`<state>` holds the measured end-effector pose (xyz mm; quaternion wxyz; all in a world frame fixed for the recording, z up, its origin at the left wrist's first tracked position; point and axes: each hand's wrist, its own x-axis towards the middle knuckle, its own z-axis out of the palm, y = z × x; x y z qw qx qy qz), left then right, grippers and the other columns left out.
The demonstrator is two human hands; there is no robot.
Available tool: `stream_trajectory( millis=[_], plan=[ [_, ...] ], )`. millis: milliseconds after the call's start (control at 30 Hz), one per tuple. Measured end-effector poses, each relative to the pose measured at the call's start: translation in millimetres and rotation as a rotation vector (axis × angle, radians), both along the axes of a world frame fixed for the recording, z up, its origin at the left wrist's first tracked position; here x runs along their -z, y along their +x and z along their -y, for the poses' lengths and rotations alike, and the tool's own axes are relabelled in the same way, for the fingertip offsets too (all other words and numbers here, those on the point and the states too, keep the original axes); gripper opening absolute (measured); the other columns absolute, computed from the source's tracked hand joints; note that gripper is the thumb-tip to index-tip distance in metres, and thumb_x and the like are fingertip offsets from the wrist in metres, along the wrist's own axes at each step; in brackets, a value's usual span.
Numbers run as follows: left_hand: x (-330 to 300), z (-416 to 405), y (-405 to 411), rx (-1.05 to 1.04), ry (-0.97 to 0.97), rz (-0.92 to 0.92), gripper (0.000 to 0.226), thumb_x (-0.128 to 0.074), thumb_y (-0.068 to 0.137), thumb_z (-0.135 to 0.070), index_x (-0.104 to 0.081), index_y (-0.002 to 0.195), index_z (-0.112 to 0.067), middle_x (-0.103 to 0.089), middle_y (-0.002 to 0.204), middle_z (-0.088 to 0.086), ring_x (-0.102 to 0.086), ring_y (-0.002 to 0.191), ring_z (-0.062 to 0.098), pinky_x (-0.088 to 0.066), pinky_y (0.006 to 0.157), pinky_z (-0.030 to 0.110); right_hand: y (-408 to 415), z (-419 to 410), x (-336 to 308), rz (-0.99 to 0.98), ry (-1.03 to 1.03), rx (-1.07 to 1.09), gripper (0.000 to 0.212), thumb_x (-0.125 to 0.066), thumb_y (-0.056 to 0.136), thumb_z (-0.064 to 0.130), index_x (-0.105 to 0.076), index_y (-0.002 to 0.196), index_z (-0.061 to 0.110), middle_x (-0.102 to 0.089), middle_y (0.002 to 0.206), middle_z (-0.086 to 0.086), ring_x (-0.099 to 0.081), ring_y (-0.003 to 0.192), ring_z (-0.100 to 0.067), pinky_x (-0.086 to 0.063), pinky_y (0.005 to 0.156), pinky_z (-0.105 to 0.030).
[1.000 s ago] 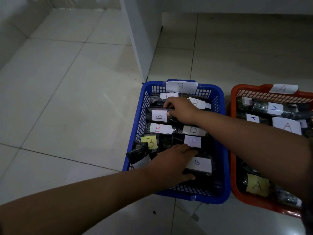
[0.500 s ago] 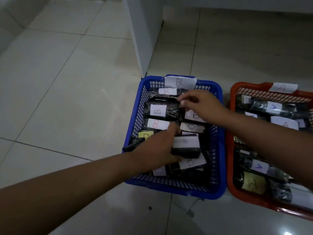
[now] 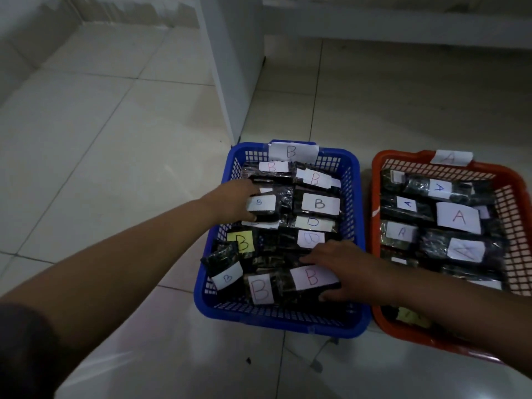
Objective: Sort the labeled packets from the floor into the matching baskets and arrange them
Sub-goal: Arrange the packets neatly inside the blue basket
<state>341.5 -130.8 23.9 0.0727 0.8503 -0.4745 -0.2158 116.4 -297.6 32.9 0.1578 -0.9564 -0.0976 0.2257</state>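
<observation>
Here left hand [image 3: 230, 201] grips B packet [image 3: 263, 207]; right hand [image 3: 342, 267] grips another packet [image 3: 312, 279].

Single head view, angled steeply down, near two floor baskets [image 3: 357, 214]

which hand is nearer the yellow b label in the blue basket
Left. The left hand grips a packet just above the yellow B label; the right hand lies farther off, across the blue basket to its right.

Dim, bluish indoor light, soft floor [image 3: 121, 156] glare (near bottom edge), wide-angle bending at edges.
</observation>
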Motion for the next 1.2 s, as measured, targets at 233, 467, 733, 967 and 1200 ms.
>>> stream_trajectory(
  millis=[233,467,733,967,1200],
  plan=[
    [1.3,-10.0,-7.1,0.175,0.194,0.391,0.053,-0.069,0.079,-0.037,-0.050,0.125,-0.020,-0.054,0.125,0.001,-0.046,0.116,0.020,-0.032,0.100,0.032,17.1,7.2,-5.8,0.185,0.063,0.166,0.058,-0.068,0.076,0.044,-0.048,0.128,0.027,-0.052,0.118,0.005,-0.045,0.109,-0.012,-0.037,0.097,-0.031],
    [-13.1,-20.8,10.8,-0.015,0.154,0.030,0.071,-0.070,0.077,-0.046,-0.038,0.138,-0.027,-0.049,0.134,-0.001,-0.037,0.127,0.018,-0.019,0.104,0.037,67.2,31.8,3.8,0.236,-0.015,0.332,0.060,-0.077,0.069,0.042,-0.053,0.120,0.021,-0.059,0.116,-0.001,-0.049,0.108,-0.019,-0.039,0.094,-0.033],
    [-11.2,-24.1,-3.3,0.055,0.062,0.199,0.044,-0.060,0.089,-0.032,-0.051,0.132,-0.030,-0.057,0.128,-0.004,-0.044,0.121,0.014,-0.021,0.101,0.034,79.9,20.1,25.2,0.169,0.023,0.279,0.059,-0.079,0.069,0.031,-0.054,0.120,0.017,-0.049,0.114,-0.002,-0.042,0.107,-0.018,-0.036,0.085,-0.029],
    [-38.2,-53.6,-23.0,-0.047,-0.033,0.003,0.042,-0.058,0.086,-0.047,-0.053,0.117,-0.019,-0.046,0.119,0.000,-0.045,0.107,0.013,-0.042,0.089,0.028,68.5,22.0,25.3,0.243,0.035,0.297,0.071,-0.073,0.076,0.040,-0.043,0.138,0.021,-0.047,0.123,-0.002,-0.039,0.117,-0.019,-0.032,0.099,-0.030],
    [-37.2,-82.0,-51.5,0.039,0.169,-0.102,0.051,-0.071,0.080,-0.038,-0.052,0.123,-0.021,-0.048,0.117,-0.003,-0.045,0.110,0.013,-0.042,0.094,0.027,46.3,-35.0,3.9,0.142,0.278,0.218,0.058,-0.062,0.080,0.054,-0.050,0.129,0.026,-0.053,0.124,0.006,-0.038,0.113,-0.009,-0.035,0.096,-0.028]
  ],
)
